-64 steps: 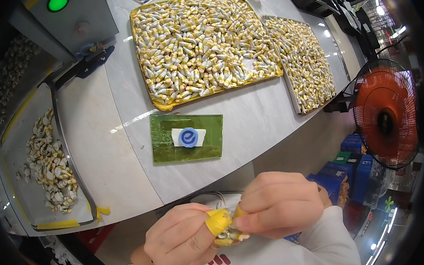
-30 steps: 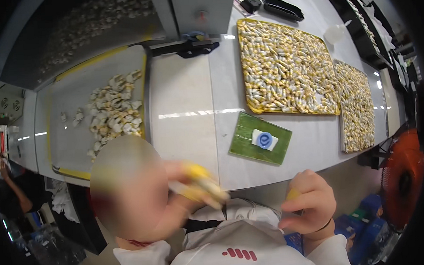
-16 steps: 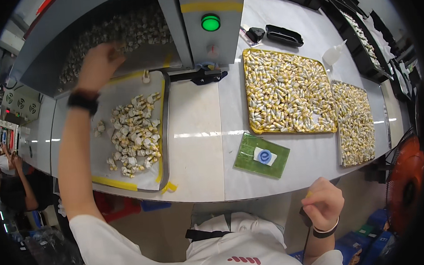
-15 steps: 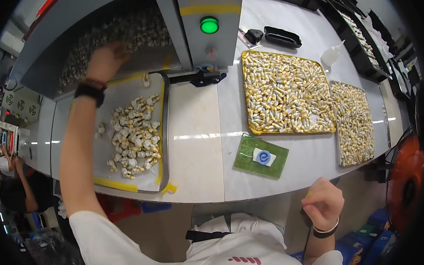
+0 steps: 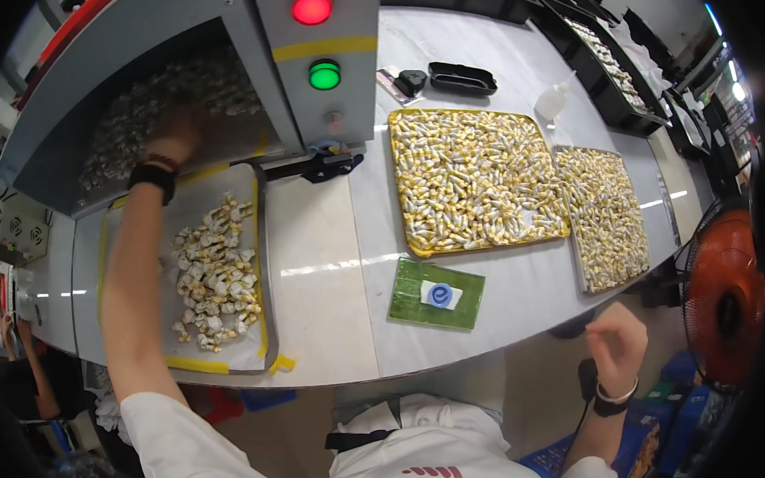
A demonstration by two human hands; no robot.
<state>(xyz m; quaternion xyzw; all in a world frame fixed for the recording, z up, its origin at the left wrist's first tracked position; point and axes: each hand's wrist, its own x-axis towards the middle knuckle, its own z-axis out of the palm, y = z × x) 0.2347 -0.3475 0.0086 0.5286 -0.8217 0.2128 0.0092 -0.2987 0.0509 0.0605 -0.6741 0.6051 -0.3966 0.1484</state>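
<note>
Three trays sit on our grey table, and we take them from left to right. Farthest left, our left hand reaches into the dark mouth of the grey machine, resting among the heap of small wrapped pieces inside; the hand is blurred, so we cannot tell whether its fingers are closed on any piece or lie loose. A dark band circles that wrist. Just below the opening lies the first tray, pale with yellow edging, holding a loose cluster of white and yellow pieces gathered toward its right half. On the machine's front panel we count two lamps, one red and one green.

Right of the machine comes the second tray, yellow-rimmed and packed full of yellow and white pieces. Below it lies one green card with a white label. The third tray, just beside the second, is equally full. Beyond them stand a white squeeze bottle and a black case.

Our right hand hangs off the table's near edge, fingers curled loosely, with nothing visible in its grasp. One orange fan stands far right.
</note>
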